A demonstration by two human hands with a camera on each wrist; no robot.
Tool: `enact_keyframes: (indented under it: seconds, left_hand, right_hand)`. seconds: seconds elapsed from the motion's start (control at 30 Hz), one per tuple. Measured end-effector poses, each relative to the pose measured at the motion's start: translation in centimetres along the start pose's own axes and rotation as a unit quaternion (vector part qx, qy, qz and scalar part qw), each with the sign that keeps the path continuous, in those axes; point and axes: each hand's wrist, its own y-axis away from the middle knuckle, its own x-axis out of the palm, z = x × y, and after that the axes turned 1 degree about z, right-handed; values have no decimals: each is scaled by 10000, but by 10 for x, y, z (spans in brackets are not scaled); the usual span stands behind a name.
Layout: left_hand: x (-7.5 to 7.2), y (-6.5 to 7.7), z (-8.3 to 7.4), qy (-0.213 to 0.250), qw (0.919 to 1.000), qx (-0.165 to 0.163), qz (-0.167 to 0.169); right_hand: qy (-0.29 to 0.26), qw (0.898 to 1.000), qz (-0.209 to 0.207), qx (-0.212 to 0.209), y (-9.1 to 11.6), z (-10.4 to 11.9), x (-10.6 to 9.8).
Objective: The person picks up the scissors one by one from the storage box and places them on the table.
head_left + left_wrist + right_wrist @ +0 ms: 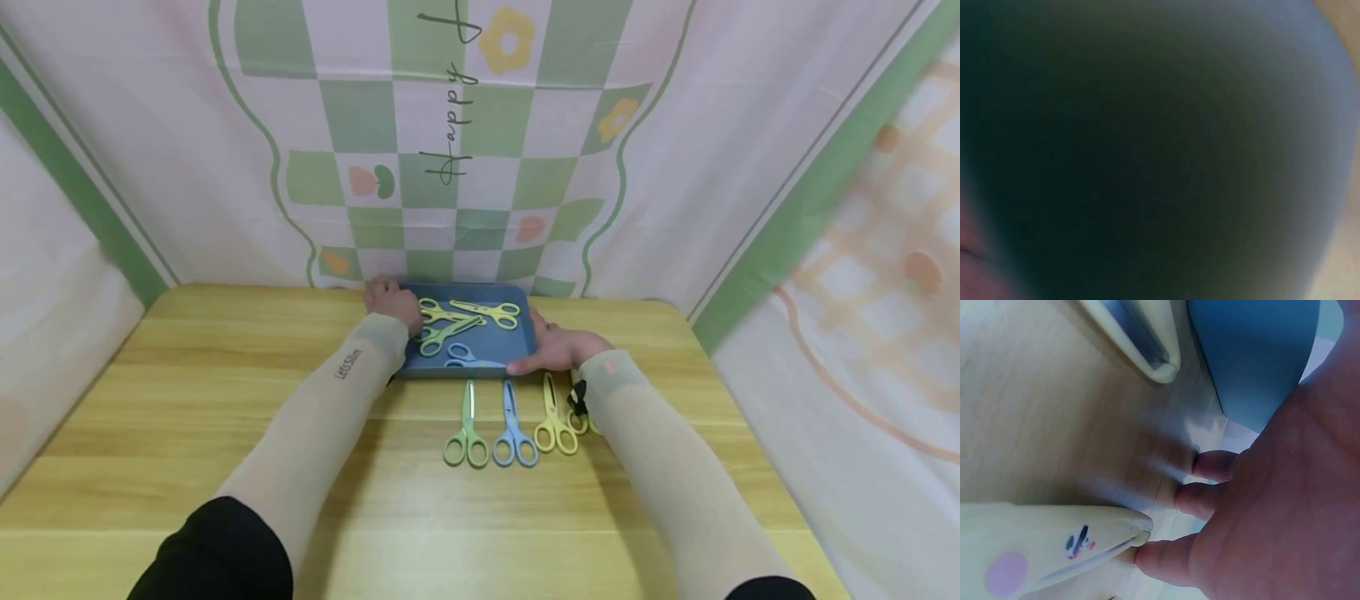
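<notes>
A blue tray (397, 372) stands at the back of the table with several yellow, green and blue scissors (491, 312) lying in it. At its left side my left hand (393, 302) grips the rim; its fingertips are hidden. My right hand (558, 346) holds the front right corner, the thumb at the front rim and the fingers along the outer side. In the right wrist view, fingertips (1163, 559) reach down near the table beside pale yellow scissors (1079, 544). A dark blur fills most of the left wrist view.
In front of the tray, green scissors (467, 429), blue scissors (513, 429) and yellow scissors (553, 421) lie side by side, points toward the tray. Another yellow pair (577, 421) is partly hidden by the right wrist. A patterned curtain (480, 225) hangs right behind the table.
</notes>
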Motion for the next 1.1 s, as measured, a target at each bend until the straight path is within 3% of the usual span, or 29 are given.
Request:
enact_keyframes:
  seconds: [0.23,0.67,1.1]
  left_hand:
    - [0,7,4,-324,9994,56,107]
    - [-4,7,5,-376,9990,176,188]
    - [-12,12,9,-600,9967,441,-334]
  right_hand:
    - [56,9999,116,53,0,3,2]
    - [63,9999,82,11,-1,1,0]
    - [81,9999,122,-85,5,5,-2]
